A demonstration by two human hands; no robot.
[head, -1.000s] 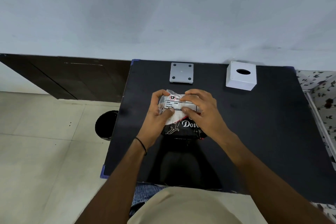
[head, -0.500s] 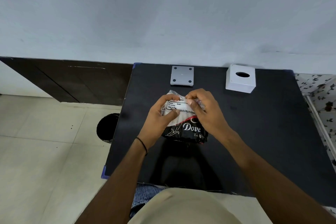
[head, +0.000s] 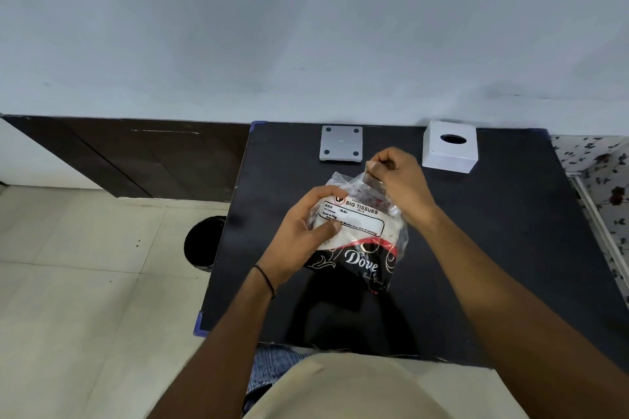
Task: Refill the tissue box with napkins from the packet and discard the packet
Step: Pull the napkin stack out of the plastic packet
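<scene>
Gripping one napkin packet above black table middle: left hand clasps its left side, right hand pinches top plastic flap, pulled up. One white tissue box at far right edge, oval slot up. One grey square plate at far edge. One black bin on tiled floor, left of table. Packet clear plastic, black-red print, white label.

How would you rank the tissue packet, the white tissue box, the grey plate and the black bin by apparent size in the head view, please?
1. tissue packet, nearest the camera
2. white tissue box
3. grey plate and black bin: look alike, bin partly hidden
</scene>
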